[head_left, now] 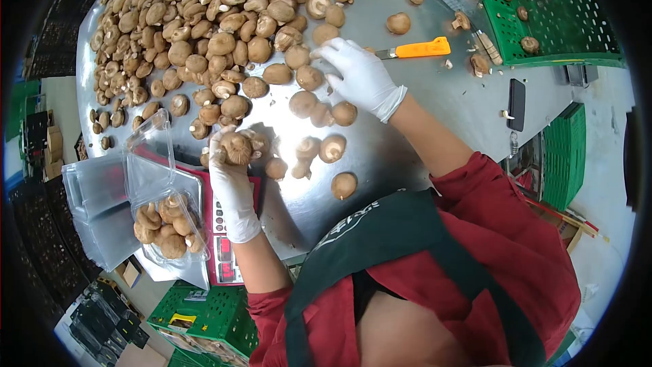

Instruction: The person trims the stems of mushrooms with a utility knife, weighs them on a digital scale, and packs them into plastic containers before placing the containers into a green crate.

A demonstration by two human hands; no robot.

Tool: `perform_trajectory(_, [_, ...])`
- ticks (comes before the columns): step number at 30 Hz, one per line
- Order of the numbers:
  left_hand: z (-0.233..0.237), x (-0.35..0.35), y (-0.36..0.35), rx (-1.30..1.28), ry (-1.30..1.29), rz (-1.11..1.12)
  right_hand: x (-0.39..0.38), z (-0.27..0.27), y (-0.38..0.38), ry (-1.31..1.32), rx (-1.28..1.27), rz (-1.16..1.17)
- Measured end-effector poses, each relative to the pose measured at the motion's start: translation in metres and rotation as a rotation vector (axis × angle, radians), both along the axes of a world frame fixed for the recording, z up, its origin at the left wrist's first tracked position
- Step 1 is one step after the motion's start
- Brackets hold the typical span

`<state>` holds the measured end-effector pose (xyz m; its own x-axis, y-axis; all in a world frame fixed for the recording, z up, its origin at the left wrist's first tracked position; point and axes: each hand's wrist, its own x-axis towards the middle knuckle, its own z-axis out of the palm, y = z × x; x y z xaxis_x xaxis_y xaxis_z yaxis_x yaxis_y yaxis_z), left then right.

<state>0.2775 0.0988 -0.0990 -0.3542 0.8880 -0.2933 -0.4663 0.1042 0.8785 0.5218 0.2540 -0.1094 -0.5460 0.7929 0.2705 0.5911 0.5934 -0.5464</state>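
Note:
My left hand (pixel 231 187), in a white glove, is closed around brown mushrooms (pixel 237 149), just right of the scale. My right hand (pixel 361 79), gloved too, reaches over the metal table with fingers apart beside loose mushrooms (pixel 309 78); nothing shows in its grasp. A clear plastic clamshell (pixel 150 137) stands open on a red scale (pixel 223 248), with several mushrooms (pixel 172 245) inside it. Between my hands lie several more mushrooms (pixel 332 148). A large heap of mushrooms (pixel 197 63) covers the far left of the table.
An orange-handled knife (pixel 422 48) lies right of my right hand. Farther right are a green perforated crate (pixel 553 10), a black phone (pixel 517 105) and a brush-like wooden tool (pixel 488 48). Stacked clear containers (pixel 102 211) stand left of the scale. A green crate (pixel 197 316) sits below the table.

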Motion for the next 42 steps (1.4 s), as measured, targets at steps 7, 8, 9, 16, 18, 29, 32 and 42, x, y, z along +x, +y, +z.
perform_trajectory(7, [0.010, 0.024, 0.038, -0.025, 0.367, -0.093, -0.006, -0.020, 0.003, 0.007, -0.207, 0.065])
perform_trajectory(8, [0.010, 0.026, 0.046, -0.069, 0.451, -0.113, -0.001, -0.019, 0.003, 0.042, -0.230, 0.036])
perform_trajectory(9, [0.011, 0.029, 0.054, -0.117, 0.534, -0.135, 0.007, -0.016, 0.002, 0.061, -0.280, 0.023])
perform_trajectory(16, [0.007, 0.067, 0.130, 0.116, 1.777, -0.363, 0.057, 0.010, -0.010, -0.080, -0.336, -0.124])
perform_trajectory(18, [-0.007, 0.075, 0.142, 0.075, 1.913, -0.466, 0.075, 0.015, -0.011, -0.233, -0.275, -0.088])
perform_trajectory(29, [0.016, 0.064, 0.128, 0.106, 1.503, -0.577, 0.008, -0.034, 0.065, -0.148, 0.038, 0.053])
perform_trajectory(32, [0.028, 0.060, 0.105, 0.091, 1.489, -0.496, 0.005, -0.030, 0.065, -0.028, -0.129, 0.042])
perform_trajectory(42, [-0.004, 0.135, 0.070, 0.094, 2.002, -0.844, 0.049, -0.001, 0.010, 1.139, -1.511, 0.268])
